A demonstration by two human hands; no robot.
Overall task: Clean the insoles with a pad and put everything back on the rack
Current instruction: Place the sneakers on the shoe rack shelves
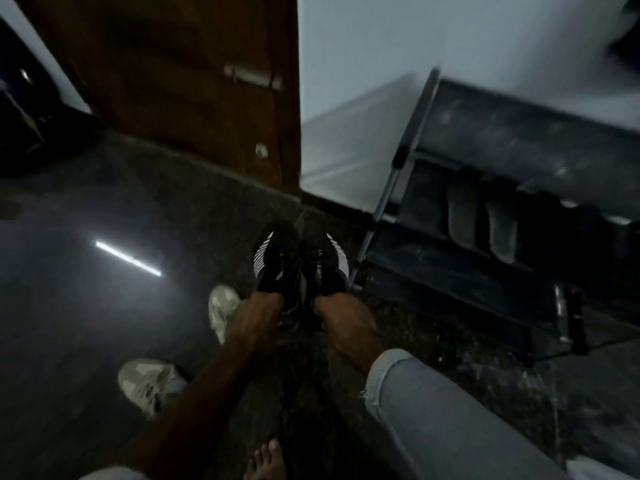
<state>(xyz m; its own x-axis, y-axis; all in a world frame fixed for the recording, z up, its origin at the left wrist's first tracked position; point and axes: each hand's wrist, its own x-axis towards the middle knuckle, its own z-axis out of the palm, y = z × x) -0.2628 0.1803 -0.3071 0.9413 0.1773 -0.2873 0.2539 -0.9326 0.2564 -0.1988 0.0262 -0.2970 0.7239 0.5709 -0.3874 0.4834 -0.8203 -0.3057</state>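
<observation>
Gripping one black shoe (277,263) in your left hand (254,320) and its mate (329,265) in your right hand (346,322), you hold both near the rack (485,258), left of it; two insoles (462,216) already sit there. Pale shoes (150,382) remain on the floor.

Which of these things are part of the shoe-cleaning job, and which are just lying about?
Part of the job: two black sneakers, one held in each hand, left hand, right hand; shoe rack; two insoles on it.
Lying about: pale sneakers, wooden door.
</observation>
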